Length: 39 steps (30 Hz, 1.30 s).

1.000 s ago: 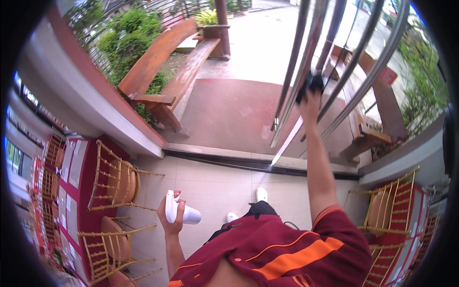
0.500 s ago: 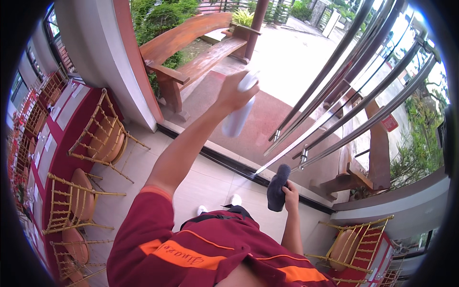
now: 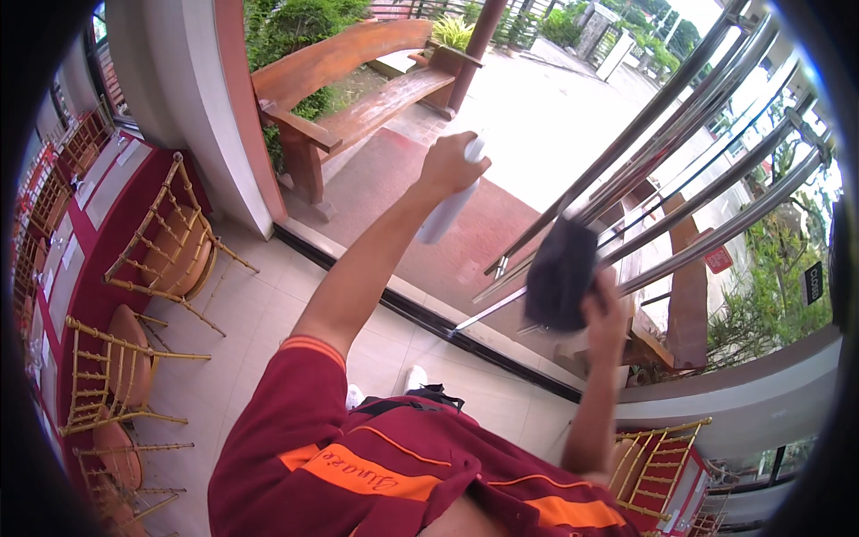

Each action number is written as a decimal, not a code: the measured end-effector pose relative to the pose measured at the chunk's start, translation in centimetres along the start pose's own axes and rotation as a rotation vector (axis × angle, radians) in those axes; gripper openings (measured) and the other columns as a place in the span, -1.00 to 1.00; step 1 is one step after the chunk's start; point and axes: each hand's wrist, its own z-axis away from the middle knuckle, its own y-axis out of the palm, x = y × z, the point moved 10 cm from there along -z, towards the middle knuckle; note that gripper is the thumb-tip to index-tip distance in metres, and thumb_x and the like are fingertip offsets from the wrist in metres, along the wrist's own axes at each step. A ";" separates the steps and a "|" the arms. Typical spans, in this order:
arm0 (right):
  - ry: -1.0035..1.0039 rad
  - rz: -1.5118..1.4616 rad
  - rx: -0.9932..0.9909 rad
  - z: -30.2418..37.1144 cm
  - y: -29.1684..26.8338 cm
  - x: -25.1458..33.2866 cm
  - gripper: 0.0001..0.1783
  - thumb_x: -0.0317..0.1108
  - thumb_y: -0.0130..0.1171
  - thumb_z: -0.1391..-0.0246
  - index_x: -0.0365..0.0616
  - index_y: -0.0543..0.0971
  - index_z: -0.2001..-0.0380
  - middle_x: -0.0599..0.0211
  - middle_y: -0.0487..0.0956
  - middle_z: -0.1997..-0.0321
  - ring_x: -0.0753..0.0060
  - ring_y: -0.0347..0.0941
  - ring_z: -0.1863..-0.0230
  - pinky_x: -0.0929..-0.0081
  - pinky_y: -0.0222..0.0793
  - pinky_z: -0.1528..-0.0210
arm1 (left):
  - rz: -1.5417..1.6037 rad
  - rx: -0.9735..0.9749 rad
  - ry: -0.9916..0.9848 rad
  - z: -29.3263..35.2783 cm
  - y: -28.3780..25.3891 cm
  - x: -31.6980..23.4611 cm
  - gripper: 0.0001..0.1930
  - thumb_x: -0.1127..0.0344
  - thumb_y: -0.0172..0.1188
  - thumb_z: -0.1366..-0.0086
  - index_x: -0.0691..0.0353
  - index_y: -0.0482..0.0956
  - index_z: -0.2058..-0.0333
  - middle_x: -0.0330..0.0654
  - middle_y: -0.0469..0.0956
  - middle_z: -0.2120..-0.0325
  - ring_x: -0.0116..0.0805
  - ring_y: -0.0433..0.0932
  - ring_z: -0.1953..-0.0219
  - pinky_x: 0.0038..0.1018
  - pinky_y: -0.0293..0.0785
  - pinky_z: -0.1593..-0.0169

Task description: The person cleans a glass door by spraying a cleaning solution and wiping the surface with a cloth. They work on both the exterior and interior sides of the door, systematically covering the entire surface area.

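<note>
My left hand [image 3: 450,166] is raised ahead of me, wrapped round a white spray bottle [image 3: 439,220] that tilts, its top up near my fingers. On the right, my right hand [image 3: 605,310] grips a dark grey cloth [image 3: 561,276], bunched and blurred by motion. Behind the cloth stands a glass door with long metal bar handles [image 3: 689,210]; cloth and door overlap in view, and I cannot tell whether they touch. The door's pale lower edge [image 3: 490,311] meets the dark floor track [image 3: 420,311].
Outside, a wooden bench [image 3: 358,85] stands at the left and another [image 3: 684,304] at the right, on reddish paving [image 3: 385,174]. Gold chairs [image 3: 183,237] line a table with a dark red cloth [image 3: 165,179] at my left. Another gold chair [image 3: 658,470] is at lower right.
My right hand has lifted the cloth up and to the right, toward the door handles. The left hand still holds the bottle at about the same height. The view has shifted slightly.
</note>
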 end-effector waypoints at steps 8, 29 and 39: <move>-1.081 0.686 -0.536 -22.4 1.1 26.6 -0.42 -0.21 0.26 -0.18 0.18 0.53 -0.30 0.07 0.32 -0.46 -0.06 0.23 -0.46 -0.05 0.13 -0.46 | 0.150 0.047 -0.055 16.9 -5.2 6.1 -0.72 0.35 0.33 -0.20 0.24 0.67 0.10 -0.07 0.69 0.38 -0.30 0.69 0.34 -0.38 0.56 0.20; -1.366 0.989 0.212 -25.3 26.0 9.3 -0.35 -0.46 0.16 -0.11 0.04 0.48 -0.32 0.33 0.27 -0.55 0.13 0.01 -0.61 -0.06 -0.12 -0.60 | -0.128 -0.317 -0.685 44.4 -22.3 15.2 -0.71 0.46 0.26 -0.15 0.37 0.64 0.12 0.00 0.70 0.22 -0.16 0.68 0.22 -0.28 0.58 0.08; -1.184 1.073 -0.495 -31.1 18.4 20.1 -0.35 -0.31 0.12 -0.13 0.03 0.43 -0.34 0.21 0.37 -0.44 -0.02 0.24 -0.45 -0.17 0.18 -0.40 | -0.093 -0.318 -0.585 39.8 -20.6 13.5 -0.69 0.48 0.24 -0.16 0.39 0.63 0.09 -0.01 0.71 0.19 -0.11 0.70 0.19 -0.29 0.59 0.07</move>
